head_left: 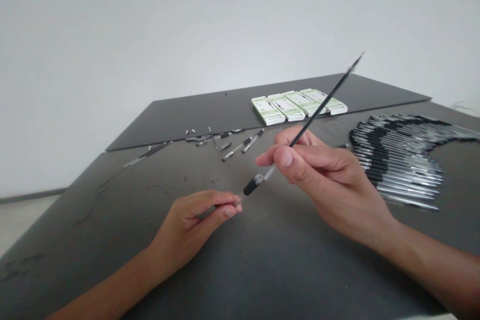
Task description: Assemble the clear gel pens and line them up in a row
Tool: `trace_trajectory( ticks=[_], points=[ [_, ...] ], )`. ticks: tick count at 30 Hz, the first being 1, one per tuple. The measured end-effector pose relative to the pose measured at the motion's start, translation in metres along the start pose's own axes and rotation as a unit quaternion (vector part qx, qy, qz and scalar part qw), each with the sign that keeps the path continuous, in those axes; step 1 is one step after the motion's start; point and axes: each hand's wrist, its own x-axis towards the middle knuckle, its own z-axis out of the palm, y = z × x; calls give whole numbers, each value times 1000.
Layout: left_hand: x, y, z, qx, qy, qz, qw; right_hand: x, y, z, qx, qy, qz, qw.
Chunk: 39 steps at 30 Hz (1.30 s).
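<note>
Between the thumb and fingers of my left hand [206, 215] is a clear pen barrel [252, 185] with a black grip, its open end tilted up and to the right. My right hand [326, 175] pinches a long dark ink refill [318, 111]. The refill's writing tip points up and away to the right. Its pale lower end is right at the mouth of the barrel; whether it has entered cannot be made out. Both hands are above the dark table [247, 270].
A fanned row of many pens [397, 160] lies at the right. Several green and white boxes [268, 110] rest on a raised dark board [187, 105] at the back. Loose pens [237, 150], small parts and thin refills [148, 154] are scattered beyond my hands.
</note>
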Motion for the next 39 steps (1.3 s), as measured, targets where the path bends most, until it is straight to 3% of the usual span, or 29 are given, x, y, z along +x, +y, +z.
trace_trajectory(
  ticks=[23,31,39],
  points=[
    [-3,3,-2,16,-12,67,998,1,3,4,-39,-1,-45,998],
    [-4,0,0,11,-21,51,998,1,7,5,-23,-57,-69,996],
    [-4,2,0,-1,-12,30,999,5,7,-8,-62,-36,-30,997]
  ],
)
